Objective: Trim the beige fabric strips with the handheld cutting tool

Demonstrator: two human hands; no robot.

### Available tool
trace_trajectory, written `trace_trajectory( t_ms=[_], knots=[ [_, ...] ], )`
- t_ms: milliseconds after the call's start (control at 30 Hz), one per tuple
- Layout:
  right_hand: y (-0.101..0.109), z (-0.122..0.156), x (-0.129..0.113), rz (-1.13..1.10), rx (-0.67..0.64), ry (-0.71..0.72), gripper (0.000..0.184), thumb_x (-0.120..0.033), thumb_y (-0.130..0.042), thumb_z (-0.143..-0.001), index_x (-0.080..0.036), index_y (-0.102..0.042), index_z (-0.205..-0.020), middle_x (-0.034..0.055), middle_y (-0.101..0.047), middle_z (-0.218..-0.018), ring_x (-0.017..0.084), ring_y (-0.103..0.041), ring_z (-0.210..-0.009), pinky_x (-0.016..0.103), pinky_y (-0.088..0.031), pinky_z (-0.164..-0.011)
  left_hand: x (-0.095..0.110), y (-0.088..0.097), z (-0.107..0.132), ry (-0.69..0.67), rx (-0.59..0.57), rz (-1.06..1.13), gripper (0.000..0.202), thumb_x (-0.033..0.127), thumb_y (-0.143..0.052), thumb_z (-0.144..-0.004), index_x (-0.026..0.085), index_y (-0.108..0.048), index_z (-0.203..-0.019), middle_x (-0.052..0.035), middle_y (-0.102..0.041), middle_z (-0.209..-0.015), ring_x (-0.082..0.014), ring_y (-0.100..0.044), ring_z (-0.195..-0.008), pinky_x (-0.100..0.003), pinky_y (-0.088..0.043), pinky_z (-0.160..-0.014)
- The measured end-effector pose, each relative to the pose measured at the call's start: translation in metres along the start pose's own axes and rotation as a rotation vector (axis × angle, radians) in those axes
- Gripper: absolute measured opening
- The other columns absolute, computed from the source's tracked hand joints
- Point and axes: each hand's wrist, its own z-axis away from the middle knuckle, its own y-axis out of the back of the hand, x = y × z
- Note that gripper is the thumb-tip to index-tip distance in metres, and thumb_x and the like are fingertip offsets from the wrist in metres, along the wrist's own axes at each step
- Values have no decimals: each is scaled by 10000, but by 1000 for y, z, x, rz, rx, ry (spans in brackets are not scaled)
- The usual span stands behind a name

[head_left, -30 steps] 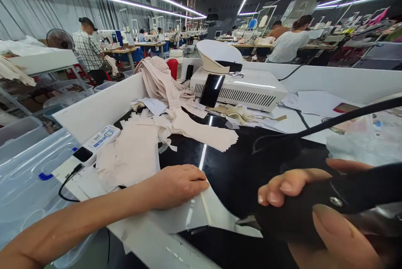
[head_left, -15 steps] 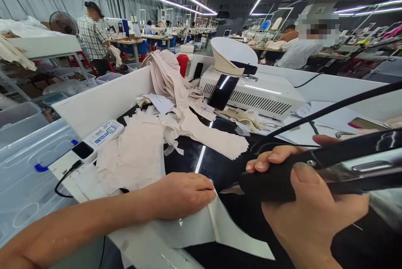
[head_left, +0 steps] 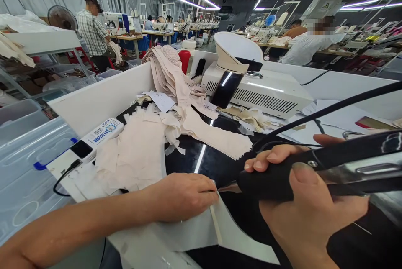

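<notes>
My left hand (head_left: 185, 197) is closed, its fingertips pinching the upper edge of a pale, curved fabric-like piece (head_left: 241, 235) that a narrow cream strip (head_left: 216, 223) crosses. My right hand (head_left: 307, 202) is wrapped round a black handheld tool (head_left: 266, 181) with a bright metal part along its body. From the tool's front end a thin metal tip (head_left: 230, 188) points left and reaches the fingertips of my left hand. What lies between those fingertips is hidden. Beyond my left forearm lies a pile of beige fabric pieces (head_left: 135, 147).
A black cable (head_left: 333, 108) arcs above my right hand. Behind the black tabletop (head_left: 194, 152) stand a phone (head_left: 226, 89) and a white vented box (head_left: 260, 89). Draped beige fabric (head_left: 166, 68) hangs at the back. A white device (head_left: 97, 139) and clear bins (head_left: 34, 164) are left.
The tool's metal tip has come closer to my left fingertips and now meets them. My left hand has shifted slightly right. The view has moved a little.
</notes>
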Motion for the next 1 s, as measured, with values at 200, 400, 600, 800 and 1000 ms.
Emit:
trace_trajectory(
  t_ms=[200, 400, 600, 800, 1000],
  knots=[
    [-2, 2, -7, 30, 32, -34, 488, -280, -1048, -664, -362, -852, -1104, -93, -741, -693, 254, -674, -504, 418, -624, -470, 0, 0, 2, 9, 36, -27, 328, 104, -543, -1335, 140, -866, -1292, -129, -944, -1365, -236, -930, -1309, -312, -773, -1143],
    [8, 5, -11, -12, 5, 11, 473, -345, -1130, -708, -359, -879, -1109, -70, -755, -695, 264, -675, -491, 444, -653, -463, 0, 3, 3, 10, 48, -32, 328, 140, -546, -1347, 164, -871, -1305, -124, -939, -1352, -227, -928, -1312, -299, -758, -1164],
    [12, 13, -7, 13, -8, 24, 518, -431, -1189, -784, -328, -870, -1179, -58, -763, -760, 264, -719, -534, 468, -702, -510, -1, 5, 3, 10, 9, -20, 328, 144, -536, -1347, 166, -863, -1336, -130, -927, -1370, -234, -916, -1347, -304, -732, -1211],
    [9, 16, -10, 12, -8, 26, 507, -393, -1154, -828, -353, -831, -1216, -72, -766, -785, 257, -722, -553, 444, -700, -529, -4, 5, 6, 43, -80, -3, 220, 164, -648, -1310, 183, -850, -1395, -136, -915, -1441, -262, -908, -1360, -332, -731, -1211],
    [9, 16, -8, -29, -16, 60, 494, -383, -1142, -863, -349, -818, -1234, -77, -765, -812, 243, -733, -569, 429, -704, -547, -7, 9, 6, 33, -86, -15, 239, 209, -621, -1339, 175, -856, -1361, -151, -902, -1470, -258, -913, -1331, -315, -731, -1183]
  ],
)
